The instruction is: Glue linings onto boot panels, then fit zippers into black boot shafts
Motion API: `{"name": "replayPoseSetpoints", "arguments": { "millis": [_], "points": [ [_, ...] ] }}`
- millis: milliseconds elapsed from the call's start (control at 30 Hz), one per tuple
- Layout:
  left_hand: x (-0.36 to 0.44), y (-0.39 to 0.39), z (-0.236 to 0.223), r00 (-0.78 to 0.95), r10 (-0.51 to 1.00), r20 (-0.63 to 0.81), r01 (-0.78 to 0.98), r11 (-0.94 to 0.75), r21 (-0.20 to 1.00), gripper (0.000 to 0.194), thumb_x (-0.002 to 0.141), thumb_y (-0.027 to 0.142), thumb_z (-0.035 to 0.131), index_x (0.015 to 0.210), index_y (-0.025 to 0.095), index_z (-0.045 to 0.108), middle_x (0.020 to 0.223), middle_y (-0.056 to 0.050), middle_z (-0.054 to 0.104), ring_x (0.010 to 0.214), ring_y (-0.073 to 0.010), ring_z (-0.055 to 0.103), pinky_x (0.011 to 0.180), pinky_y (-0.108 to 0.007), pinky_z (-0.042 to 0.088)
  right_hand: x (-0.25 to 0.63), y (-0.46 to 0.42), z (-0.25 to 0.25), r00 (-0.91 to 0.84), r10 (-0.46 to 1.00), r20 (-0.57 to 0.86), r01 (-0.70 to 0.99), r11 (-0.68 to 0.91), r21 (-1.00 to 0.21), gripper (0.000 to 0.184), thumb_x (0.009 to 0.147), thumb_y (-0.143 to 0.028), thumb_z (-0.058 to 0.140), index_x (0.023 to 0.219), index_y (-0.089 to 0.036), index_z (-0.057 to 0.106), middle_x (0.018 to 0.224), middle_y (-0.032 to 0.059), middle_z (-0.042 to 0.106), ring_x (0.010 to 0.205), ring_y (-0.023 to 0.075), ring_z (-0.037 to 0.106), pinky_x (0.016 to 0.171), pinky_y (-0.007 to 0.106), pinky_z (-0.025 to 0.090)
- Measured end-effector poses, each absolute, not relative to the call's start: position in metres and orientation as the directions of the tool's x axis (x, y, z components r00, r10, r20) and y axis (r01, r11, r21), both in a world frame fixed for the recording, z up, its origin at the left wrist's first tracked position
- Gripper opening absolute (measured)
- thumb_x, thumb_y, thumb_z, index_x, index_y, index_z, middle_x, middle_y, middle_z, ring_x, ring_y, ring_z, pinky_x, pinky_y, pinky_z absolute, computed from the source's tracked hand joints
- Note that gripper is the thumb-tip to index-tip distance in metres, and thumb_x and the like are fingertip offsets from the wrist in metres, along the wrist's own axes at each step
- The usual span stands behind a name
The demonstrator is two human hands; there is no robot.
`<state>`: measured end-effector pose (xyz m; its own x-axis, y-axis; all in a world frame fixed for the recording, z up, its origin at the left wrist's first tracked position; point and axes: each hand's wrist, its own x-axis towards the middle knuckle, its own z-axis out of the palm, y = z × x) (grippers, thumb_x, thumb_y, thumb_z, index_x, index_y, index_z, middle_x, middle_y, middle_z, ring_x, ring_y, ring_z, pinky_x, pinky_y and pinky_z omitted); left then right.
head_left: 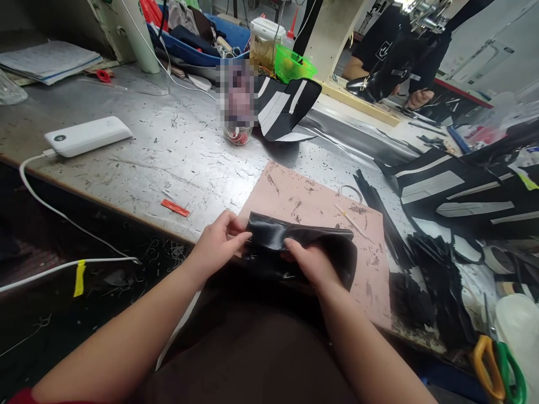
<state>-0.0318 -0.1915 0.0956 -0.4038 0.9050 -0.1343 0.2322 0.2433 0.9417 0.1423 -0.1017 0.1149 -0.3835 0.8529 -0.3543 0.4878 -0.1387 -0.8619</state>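
Observation:
Both of my hands grip a glossy black leather piece [269,233], folded or curved over on itself, at the near edge of a pinkish work mat [320,196]. My left hand [223,241] pinches its left end between thumb and fingers. Around the middle of the same piece, my right hand [314,261] presses with the thumb on top; its fingers are mostly hidden inside or under the leather. The right part of the piece bulges outward beside my right wrist. A thin pale stick [352,221] lies on the mat behind it.
Scissors [499,365] with orange and green handles lie at the right, by black strips [442,280]. Black panels with white strips [286,109] stand at the back. A white power bank [88,136] with a cable rests left. Another person's hand [420,99] shows beyond.

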Motion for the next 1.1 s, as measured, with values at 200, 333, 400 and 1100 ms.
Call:
{"name": "replayPoseSetpoints", "arguments": {
  "millis": [200,333,400,1100],
  "points": [
    [-0.038,-0.179,0.094,-0.273,0.942,-0.196,0.406,0.297,0.864,0.014,0.071,0.028,0.056,0.077,0.02,0.046,0.07,0.003,0.055,0.068,-0.0136,0.055,0.062,-0.027,0.046,0.15,-0.101,0.106,-0.368,0.886,-0.282,0.679,0.049,-0.732,0.023,0.067,-0.043,0.062,0.066,-0.02,0.067,0.07,0.0065,0.07,0.066,0.0243,0.066,0.061,0.035,0.051],
    [-0.041,-0.178,0.093,-0.243,0.941,-0.236,0.45,0.325,0.832,0.016,0.07,0.032,0.056,0.071,0.02,0.045,0.068,0.004,0.055,0.066,-0.0137,0.054,0.059,-0.025,0.044,0.152,-0.101,0.104,-0.401,0.866,-0.298,0.677,0.061,-0.733,0.024,0.073,-0.042,0.055,0.068,-0.021,0.067,0.073,0.0052,0.07,0.073,0.0242,0.066,0.072,0.037,0.05],
    [-0.041,-0.178,0.093,-0.232,0.943,-0.24,0.46,0.323,0.827,0.017,0.07,0.032,0.056,0.069,0.02,0.045,0.067,0.004,0.054,0.065,-0.0136,0.054,0.058,-0.025,0.043,0.153,-0.101,0.105,-0.403,0.87,-0.286,0.683,0.077,-0.727,0.024,0.073,-0.043,0.055,0.073,-0.021,0.067,0.077,0.0054,0.07,0.078,0.0251,0.066,0.075,0.039,0.049],
    [-0.029,-0.181,0.1,-0.193,0.967,-0.168,0.777,0.255,0.575,0.008,0.077,0.022,0.05,0.077,0.02,0.042,0.065,0.003,0.054,0.06,-0.0133,0.053,0.054,-0.023,0.038,0.146,-0.103,0.113,-0.244,0.869,-0.431,0.775,-0.093,-0.626,0.036,0.068,-0.046,0.056,0.092,-0.021,0.065,0.101,0.0065,0.066,0.103,0.0279,0.057,0.095,0.04,0.039]
  ]
}}
